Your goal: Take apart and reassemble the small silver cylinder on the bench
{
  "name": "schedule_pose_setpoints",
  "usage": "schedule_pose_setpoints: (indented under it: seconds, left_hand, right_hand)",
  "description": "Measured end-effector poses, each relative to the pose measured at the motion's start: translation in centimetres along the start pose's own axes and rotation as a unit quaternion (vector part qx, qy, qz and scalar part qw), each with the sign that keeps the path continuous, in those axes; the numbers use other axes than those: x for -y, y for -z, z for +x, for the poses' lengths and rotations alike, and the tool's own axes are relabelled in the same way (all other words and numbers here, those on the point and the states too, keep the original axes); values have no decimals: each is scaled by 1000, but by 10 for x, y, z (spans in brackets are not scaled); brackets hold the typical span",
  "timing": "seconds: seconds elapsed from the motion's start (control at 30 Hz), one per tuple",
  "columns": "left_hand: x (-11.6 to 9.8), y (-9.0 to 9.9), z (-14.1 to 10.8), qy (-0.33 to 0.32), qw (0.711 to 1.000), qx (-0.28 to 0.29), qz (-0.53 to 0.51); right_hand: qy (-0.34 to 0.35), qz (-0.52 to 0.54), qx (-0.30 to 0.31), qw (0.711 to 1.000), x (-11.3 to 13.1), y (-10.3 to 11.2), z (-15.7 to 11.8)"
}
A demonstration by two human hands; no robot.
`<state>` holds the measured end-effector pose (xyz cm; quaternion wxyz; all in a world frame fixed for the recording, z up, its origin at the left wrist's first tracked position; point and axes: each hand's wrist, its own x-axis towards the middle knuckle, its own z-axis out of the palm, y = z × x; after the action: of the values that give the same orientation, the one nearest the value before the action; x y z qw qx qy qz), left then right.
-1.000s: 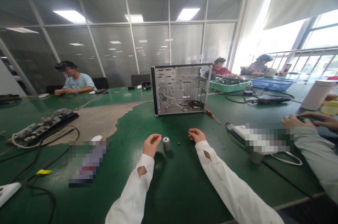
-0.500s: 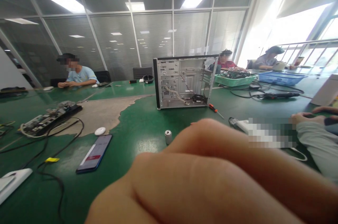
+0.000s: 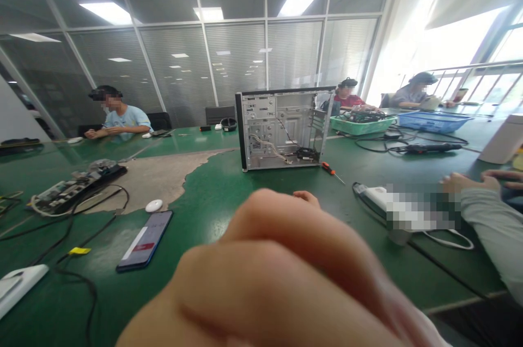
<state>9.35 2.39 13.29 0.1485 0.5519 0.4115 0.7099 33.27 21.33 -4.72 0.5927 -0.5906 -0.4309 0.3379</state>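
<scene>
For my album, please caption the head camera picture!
Blurred hand up close, open computer case on green table behind.

White glare from windows [image 3: 461, 39] at right — foreground blur

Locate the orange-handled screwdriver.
In the head view, the orange-handled screwdriver lies right of centre on the green table, by the lower right corner of the open metal computer case.

A computer case [image 3: 284, 129] is standing on the bench [image 3: 212, 189], a screwdriver [image 3: 328, 168] lying by its lower right corner. Farther right, one basket [image 3: 362, 127] is sitting left of another basket [image 3: 435, 122]. At left, a phone [image 3: 145, 241] is lying before a disc [image 3: 154, 206].
</scene>
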Motion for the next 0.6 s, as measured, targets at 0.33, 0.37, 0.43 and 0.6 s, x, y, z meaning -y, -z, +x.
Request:
schedule_pose_setpoints:
  seconds: [0.33, 0.37, 0.43, 0.6]
  left_hand:
    - [186, -58, 50, 131, 984, 121, -7]
    - [211, -56, 48, 165, 980, 108, 14]
    - [247, -51, 43, 214, 970, 106, 47]
    - [269, -47, 33, 219, 963, 132, 86]
  right_hand:
    - [274, -103, 85, 952, 20, -49, -53]
    - [296, -120, 97, 943, 21, -57, -58]
    - [320, -155, 120, 927, 21, -72, -65]
    - [310, -195, 166, 916, 22, -84, -71]
